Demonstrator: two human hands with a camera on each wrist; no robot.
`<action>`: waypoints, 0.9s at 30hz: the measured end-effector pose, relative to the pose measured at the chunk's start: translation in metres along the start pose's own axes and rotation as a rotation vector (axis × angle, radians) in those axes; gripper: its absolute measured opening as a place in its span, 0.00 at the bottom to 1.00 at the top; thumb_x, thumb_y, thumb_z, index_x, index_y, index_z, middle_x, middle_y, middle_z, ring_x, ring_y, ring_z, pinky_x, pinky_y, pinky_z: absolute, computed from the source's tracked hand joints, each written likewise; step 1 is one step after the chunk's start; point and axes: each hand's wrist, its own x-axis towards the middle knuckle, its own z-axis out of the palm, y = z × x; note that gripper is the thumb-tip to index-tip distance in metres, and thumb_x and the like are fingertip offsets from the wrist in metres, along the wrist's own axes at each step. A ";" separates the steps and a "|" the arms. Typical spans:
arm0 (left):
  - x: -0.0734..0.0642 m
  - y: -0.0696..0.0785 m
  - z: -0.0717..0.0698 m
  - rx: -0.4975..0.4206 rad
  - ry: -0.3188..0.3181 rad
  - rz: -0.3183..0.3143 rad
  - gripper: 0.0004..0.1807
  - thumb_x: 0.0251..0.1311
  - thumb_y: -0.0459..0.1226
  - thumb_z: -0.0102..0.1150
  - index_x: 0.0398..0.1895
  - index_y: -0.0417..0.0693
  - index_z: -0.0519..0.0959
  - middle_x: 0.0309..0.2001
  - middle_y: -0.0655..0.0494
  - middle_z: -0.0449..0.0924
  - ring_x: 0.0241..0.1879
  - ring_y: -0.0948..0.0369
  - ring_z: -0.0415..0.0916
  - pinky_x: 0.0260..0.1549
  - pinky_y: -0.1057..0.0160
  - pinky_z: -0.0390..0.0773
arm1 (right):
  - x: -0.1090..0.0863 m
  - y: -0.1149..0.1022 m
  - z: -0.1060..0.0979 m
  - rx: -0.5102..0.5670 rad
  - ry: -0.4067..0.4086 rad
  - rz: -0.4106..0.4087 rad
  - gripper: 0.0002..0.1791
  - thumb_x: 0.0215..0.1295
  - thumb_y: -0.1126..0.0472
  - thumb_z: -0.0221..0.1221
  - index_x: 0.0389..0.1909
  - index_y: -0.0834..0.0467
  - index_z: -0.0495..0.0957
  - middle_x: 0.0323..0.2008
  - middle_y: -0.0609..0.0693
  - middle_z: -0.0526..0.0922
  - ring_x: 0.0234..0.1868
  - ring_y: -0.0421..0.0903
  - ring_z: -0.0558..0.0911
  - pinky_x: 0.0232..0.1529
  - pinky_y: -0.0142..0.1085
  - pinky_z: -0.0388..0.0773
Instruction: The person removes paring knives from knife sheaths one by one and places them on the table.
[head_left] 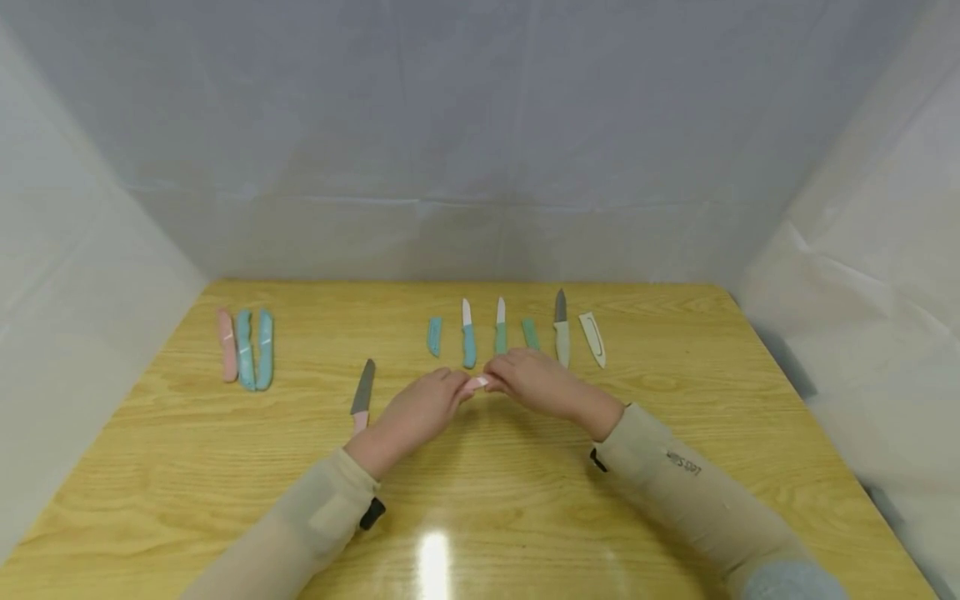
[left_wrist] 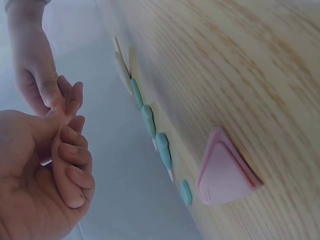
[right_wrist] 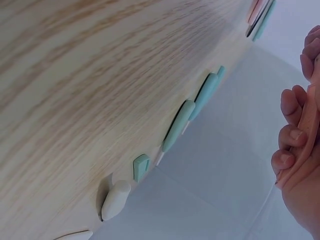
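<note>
Over the middle of the table, both hands grip a slim pink knife point(head_left: 472, 384), with a short white stretch showing between them. My left hand point(head_left: 423, 408) curls its fingers round one end, and my right hand point(head_left: 536, 382) holds the other; the fingers cover most of it. In the right wrist view a long pink part point(right_wrist: 304, 145) lies along the curled fingers. Beside the left forearm lies a knife with a grey blade point(head_left: 363, 387) and a pink handle point(head_left: 361, 422), partly behind the wrist. A wedge-shaped pink piece point(left_wrist: 225, 175) shows on the table in the left wrist view.
Beyond the hands lie a blue sheath point(head_left: 434, 337), a blue-handled knife point(head_left: 469, 346), a green-handled knife point(head_left: 501, 336), a green sheath point(head_left: 531, 333), a cream-handled knife point(head_left: 562, 342) and a cream sheath point(head_left: 592, 339). At left lie a pink sheathed knife point(head_left: 227, 346) and two blue ones point(head_left: 246, 350).
</note>
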 end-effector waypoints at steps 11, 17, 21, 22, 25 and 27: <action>-0.001 0.000 0.000 -0.015 -0.003 0.001 0.16 0.76 0.44 0.40 0.51 0.45 0.76 0.37 0.54 0.78 0.35 0.60 0.75 0.37 0.60 0.78 | -0.002 0.000 0.001 -0.007 -0.001 0.002 0.11 0.71 0.56 0.54 0.43 0.59 0.79 0.36 0.49 0.85 0.37 0.44 0.82 0.43 0.37 0.79; -0.001 0.000 0.000 -0.014 0.001 0.003 0.17 0.76 0.44 0.41 0.52 0.45 0.76 0.39 0.53 0.80 0.38 0.59 0.77 0.40 0.59 0.79 | -0.002 0.000 0.000 0.002 -0.010 0.009 0.11 0.71 0.55 0.53 0.43 0.58 0.79 0.37 0.49 0.84 0.38 0.44 0.82 0.44 0.37 0.79; -0.001 0.000 0.000 -0.017 -0.001 -0.002 0.17 0.76 0.44 0.41 0.53 0.45 0.76 0.41 0.52 0.80 0.41 0.58 0.78 0.42 0.58 0.79 | -0.002 0.001 0.000 0.009 -0.020 0.021 0.12 0.72 0.55 0.53 0.44 0.58 0.79 0.37 0.49 0.85 0.38 0.44 0.82 0.44 0.37 0.79; -0.001 0.000 0.000 -0.017 -0.002 -0.004 0.17 0.76 0.44 0.41 0.53 0.45 0.76 0.42 0.52 0.80 0.41 0.57 0.78 0.43 0.58 0.79 | -0.002 0.001 0.000 0.009 -0.021 0.022 0.12 0.72 0.55 0.53 0.44 0.58 0.79 0.37 0.49 0.85 0.38 0.44 0.82 0.44 0.37 0.79; -0.001 0.000 -0.001 -0.018 -0.006 -0.012 0.18 0.76 0.45 0.41 0.53 0.45 0.76 0.43 0.52 0.80 0.43 0.57 0.79 0.44 0.57 0.79 | -0.002 0.002 0.000 0.015 -0.023 0.023 0.12 0.72 0.55 0.52 0.44 0.58 0.79 0.37 0.49 0.85 0.38 0.44 0.82 0.44 0.37 0.79; -0.001 0.000 0.000 -0.015 -0.008 -0.018 0.18 0.75 0.45 0.41 0.53 0.45 0.76 0.43 0.51 0.80 0.43 0.56 0.79 0.44 0.57 0.80 | -0.001 0.001 0.000 0.025 -0.028 0.023 0.12 0.72 0.55 0.52 0.44 0.58 0.79 0.37 0.49 0.85 0.38 0.44 0.82 0.44 0.37 0.79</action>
